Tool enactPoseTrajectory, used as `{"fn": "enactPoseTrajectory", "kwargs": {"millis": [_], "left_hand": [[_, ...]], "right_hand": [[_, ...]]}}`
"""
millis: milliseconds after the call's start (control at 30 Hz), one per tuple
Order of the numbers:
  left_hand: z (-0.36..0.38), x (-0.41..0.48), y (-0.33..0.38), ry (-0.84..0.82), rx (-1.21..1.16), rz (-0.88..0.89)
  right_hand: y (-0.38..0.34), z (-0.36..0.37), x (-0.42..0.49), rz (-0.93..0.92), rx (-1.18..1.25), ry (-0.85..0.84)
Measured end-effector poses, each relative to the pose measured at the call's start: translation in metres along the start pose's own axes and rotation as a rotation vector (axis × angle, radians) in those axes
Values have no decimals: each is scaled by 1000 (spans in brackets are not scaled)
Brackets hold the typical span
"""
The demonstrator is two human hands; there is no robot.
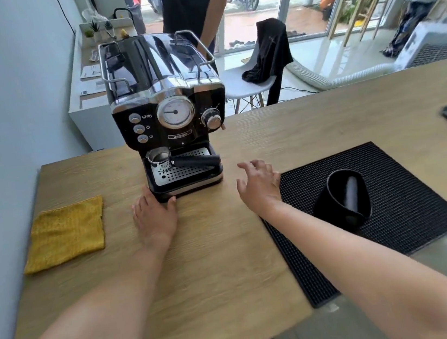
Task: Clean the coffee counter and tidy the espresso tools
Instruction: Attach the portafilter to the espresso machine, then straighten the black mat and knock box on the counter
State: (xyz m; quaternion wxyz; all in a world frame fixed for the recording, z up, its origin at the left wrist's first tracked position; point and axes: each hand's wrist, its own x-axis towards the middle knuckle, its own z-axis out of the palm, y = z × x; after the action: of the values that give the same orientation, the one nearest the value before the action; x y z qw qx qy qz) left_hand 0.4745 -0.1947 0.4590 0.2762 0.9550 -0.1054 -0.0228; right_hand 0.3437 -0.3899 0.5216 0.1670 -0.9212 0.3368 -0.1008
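Espresso machine (166,111), black and chrome, stands toward the back left of the wooden worktop (214,256); every place below is told from it. On its perforated drip tray (182,169) lies a portafilter (178,159), basket to the left, black handle to the right. The left hand (156,216) lies flat and open on the worktop, fingertips touching the machine's front base. The right hand (258,183) hovers open, fingers spread, just right of the base, holding nothing. A folded yellow cloth (66,234) lies to the front left. A black rubber mat (392,209) lies to the front right, carrying a black knock box (342,199).
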Motion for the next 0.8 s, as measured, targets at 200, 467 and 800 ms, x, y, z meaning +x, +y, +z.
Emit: {"fn": "enactPoseTrajectory", "kwargs": {"millis": [200, 467, 800], "left_hand": [[1, -42, 18, 34, -24, -159], [10, -116, 88, -15, -65, -94], [36, -210, 181, -141, -73, -143]], "right_hand": [[33, -13, -35, -22, 48, -79], [52, -76, -41, -161, 122, -84], [179, -155, -46, -48, 63, 0]]}}
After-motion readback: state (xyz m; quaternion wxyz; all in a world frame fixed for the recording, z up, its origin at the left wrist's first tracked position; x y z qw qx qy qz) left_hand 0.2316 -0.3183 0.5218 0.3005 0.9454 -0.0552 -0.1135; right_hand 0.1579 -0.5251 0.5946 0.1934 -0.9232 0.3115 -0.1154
